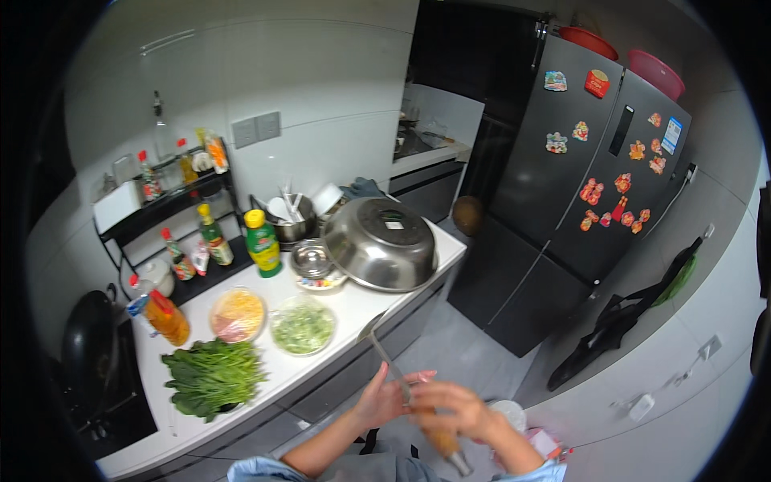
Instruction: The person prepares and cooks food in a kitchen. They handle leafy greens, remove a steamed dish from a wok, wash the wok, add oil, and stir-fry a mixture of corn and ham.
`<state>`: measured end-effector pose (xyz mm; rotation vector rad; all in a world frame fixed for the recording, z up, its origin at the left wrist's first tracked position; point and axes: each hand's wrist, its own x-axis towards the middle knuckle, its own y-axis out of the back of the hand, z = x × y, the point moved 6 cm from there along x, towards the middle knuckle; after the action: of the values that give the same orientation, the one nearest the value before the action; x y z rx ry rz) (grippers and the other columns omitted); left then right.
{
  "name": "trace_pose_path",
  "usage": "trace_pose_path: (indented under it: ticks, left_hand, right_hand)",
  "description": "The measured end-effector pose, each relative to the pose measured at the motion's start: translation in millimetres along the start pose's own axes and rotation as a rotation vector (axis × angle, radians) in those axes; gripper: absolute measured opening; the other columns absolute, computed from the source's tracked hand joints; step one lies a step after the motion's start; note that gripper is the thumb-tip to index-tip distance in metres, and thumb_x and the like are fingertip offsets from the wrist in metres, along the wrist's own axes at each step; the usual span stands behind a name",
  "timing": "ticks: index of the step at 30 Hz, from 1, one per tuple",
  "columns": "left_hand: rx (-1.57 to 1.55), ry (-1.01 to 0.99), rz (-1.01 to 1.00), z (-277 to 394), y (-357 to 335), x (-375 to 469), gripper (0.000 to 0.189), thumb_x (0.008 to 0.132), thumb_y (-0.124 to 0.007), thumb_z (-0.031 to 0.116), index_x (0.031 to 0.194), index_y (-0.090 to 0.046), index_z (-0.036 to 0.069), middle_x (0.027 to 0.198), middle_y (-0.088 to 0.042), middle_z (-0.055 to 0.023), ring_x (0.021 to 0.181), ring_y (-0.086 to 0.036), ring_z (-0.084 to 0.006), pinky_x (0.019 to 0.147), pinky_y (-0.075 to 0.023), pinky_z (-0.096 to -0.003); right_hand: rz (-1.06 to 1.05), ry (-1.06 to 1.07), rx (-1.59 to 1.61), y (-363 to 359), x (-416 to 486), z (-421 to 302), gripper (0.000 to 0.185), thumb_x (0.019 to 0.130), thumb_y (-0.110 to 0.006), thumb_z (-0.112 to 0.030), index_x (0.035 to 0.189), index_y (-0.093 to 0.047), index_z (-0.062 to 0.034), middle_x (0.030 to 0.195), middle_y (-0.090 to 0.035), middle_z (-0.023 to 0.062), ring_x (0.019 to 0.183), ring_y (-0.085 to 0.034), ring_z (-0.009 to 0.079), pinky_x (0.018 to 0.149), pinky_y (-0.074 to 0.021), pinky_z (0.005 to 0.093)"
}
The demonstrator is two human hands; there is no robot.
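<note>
A metal wok utensil (387, 360) with a wooden handle is held in front of my body, its head up near the counter edge. Seen at a slant, that head could be a ladle or a turner. My left hand (380, 394) has the metal shaft between its thumb and fingers, palm partly upward. Across the top of the wooden handle lies my right hand (452, 410), blurred, so its grip is unclear. Left of my hands, on the white counter (355, 367), are a bunch of leafy greens (211, 376), a bowl of chopped green vegetables (302, 325) and a bowl of yellow and pink food (238, 313).
An upturned stainless steel basin (382, 244) stands at the counter's right end. Behind the bowls are a green bottle (262, 244), an orange bottle (164, 316) and a black condiment rack (174, 196). A black wok (90, 349) is at left, a dark refrigerator (554, 181) at right.
</note>
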<state>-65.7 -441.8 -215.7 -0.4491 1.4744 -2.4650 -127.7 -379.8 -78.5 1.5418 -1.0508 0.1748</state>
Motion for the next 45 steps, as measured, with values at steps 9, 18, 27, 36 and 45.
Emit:
trace_pose_path:
  ticks: [9, 18, 27, 36, 45]
  left_hand:
    - [0.141, -0.067, -0.175, 30.5, 19.9, 240.0, 0.057, 0.089, -0.016, 0.047, 0.127, -0.032, 0.008, 0.138, -0.015, -0.0149, 0.126, -0.018, -0.0299, 0.1, -0.0207, -0.0457]
    - [0.654, -0.111, 0.031, 113.8, 81.3, 472.4, 0.068, 0.084, -0.008, 0.057, 0.12, -0.045, 0.013, 0.137, -0.021, -0.0038, 0.128, -0.015, -0.0212, 0.102, -0.0111, -0.0425]
    - [1.361, -0.421, 0.502, 247.9, 193.7, 621.1, 0.054, 0.086, -0.045, 0.032, 0.126, -0.03, -0.002, 0.132, -0.025, -0.0184, 0.125, -0.02, -0.0246, 0.101, -0.0174, -0.0315]
    - [0.975, -0.424, 1.267, 245.4, 223.6, 516.8, 0.042, 0.081, -0.057, 0.023, 0.115, -0.046, 0.002, 0.118, -0.046, -0.0105, 0.111, -0.043, -0.0196, 0.092, -0.0348, -0.0325]
    - [0.643, -0.809, 1.624, 228.8, 234.1, 483.8, 0.029, 0.084, -0.05, 0.008, 0.111, -0.047, -0.003, 0.107, -0.055, -0.0108, 0.1, -0.052, -0.0187, 0.086, -0.039, -0.0288]
  right_hand:
    - [0.03, -0.308, -0.575, 92.2, -113.0, 165.7, 0.029, 0.065, -0.062, -0.005, 0.092, -0.062, -0.017, 0.096, -0.056, 0.0034, 0.094, -0.053, 0.0181, 0.084, -0.0449, 0.0352]
    - [0.248, -0.919, 0.93, 174.5, -203.9, 412.1, 0.061, 0.082, -0.054, -0.029, 0.13, -0.022, -0.0076, 0.108, -0.046, 0.0099, 0.09, -0.052, 0.0178, 0.072, -0.0435, 0.0268]
    - [0.271, -1.173, 1.102, 205.9, -153.2, 661.6, 0.039, 0.081, -0.047, -0.002, 0.118, -0.035, -0.0027, 0.055, -0.044, 0.0037, 0.035, -0.033, 0.0069, 0.034, -0.0257, 0.0218]
    - [0.286, -1.227, 1.738, 202.2, -56.1, 901.3, 0.014, 0.082, -0.047, -0.008, 0.096, -0.049, -0.0123, 0.049, -0.034, -0.0044, 0.033, -0.025, 0.0044, 0.029, -0.0211, 0.0191]
    - [0.639, -1.106, 2.797, 112.0, 78.0, 1076.4, 0.022, 0.078, -0.046, -0.003, 0.057, -0.045, -0.0085, 0.042, -0.034, -0.0037, 0.036, -0.032, 0.0067, 0.034, -0.0314, 0.0171]
